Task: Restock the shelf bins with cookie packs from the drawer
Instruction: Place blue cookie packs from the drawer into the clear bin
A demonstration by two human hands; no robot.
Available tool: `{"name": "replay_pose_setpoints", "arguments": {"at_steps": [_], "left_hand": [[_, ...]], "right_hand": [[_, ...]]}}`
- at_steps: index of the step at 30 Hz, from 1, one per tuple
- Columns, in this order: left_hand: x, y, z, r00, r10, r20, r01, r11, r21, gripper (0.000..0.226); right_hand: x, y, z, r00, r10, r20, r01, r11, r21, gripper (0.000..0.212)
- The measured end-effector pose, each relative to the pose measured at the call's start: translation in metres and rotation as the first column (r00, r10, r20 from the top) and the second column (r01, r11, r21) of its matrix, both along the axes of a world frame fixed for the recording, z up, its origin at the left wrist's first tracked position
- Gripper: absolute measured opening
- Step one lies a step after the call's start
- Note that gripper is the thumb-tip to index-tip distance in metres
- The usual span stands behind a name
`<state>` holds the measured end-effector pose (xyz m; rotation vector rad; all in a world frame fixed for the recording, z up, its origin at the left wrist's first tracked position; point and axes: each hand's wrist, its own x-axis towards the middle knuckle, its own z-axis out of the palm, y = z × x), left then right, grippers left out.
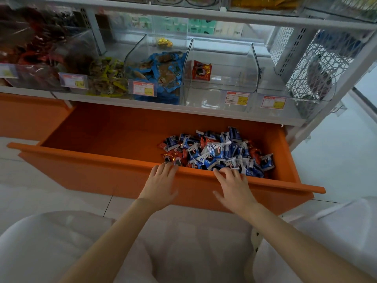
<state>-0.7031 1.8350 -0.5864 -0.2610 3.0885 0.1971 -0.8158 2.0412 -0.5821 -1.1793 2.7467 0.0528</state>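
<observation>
1. Below the white shelf (142,103), pulled well out: orange drawer (102,158); front rim nearest the camera.
2. In the right part of the drawer, heaped up against the front wall: cookie packs (218,152); blue-and-white ones mixed with red ones.
3. Palm down on the front rim: left hand (161,180); fingers loosely straight, tips over the inner edge just beside the leftmost packs; gripping nothing.
4. Further right on the same rim, also palm down: right hand (234,186); fingers spread and relaxed, tips at the near edge of the heap; cannot tell whether touching a pack; nothing held.
5. On the shelf above the heap: clear bin (234,58); inside, near its left wall, a single red pack (201,70).
6. Just left of that bin: blue-pack bin (138,48), holding a pile of blue wrappers.
7. On the bin fronts: price tags (237,98); at the right end of the shelf, white mesh panel (318,64).
</observation>
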Motion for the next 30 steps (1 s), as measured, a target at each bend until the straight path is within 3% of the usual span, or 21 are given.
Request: {"name": "replay_pose_setpoints", "arguments": {"at_steps": [9, 16, 20, 26, 30], "left_hand": [[0.000, -0.004, 0.007, 0.999, -0.031, 0.015, 0.032, 0.998, -0.054, 0.060], [-0.018, -0.009, 0.012, 0.992, -0.081, 0.101, 0.081, 0.997, 0.011, 0.051], [-0.016, -0.014, 0.005, 0.997, -0.069, 0.039, 0.066, 0.995, 0.077, 0.067], [-0.011, -0.022, -0.008, 0.990, -0.069, -0.126, 0.076, 0.996, 0.055, 0.038], [-0.014, -0.027, -0.010, 0.984, -0.098, -0.152, 0.113, 0.989, 0.096, 0.035]], "right_hand": [[-0.004, 0.004, -0.003, 0.998, 0.053, 0.019, -0.048, 0.978, -0.202, 0.045], [-0.058, -0.024, -0.004, 0.962, -0.035, 0.272, 0.106, 0.961, -0.254, 0.030], [-0.095, -0.049, -0.030, 0.924, -0.054, 0.378, 0.096, 0.991, -0.093, 0.042], [-0.123, -0.083, -0.061, 0.877, -0.006, 0.480, -0.017, 0.999, 0.043, 0.052], [-0.134, -0.096, -0.072, 0.881, 0.002, 0.474, -0.102, 0.977, 0.186, 0.073]]}}
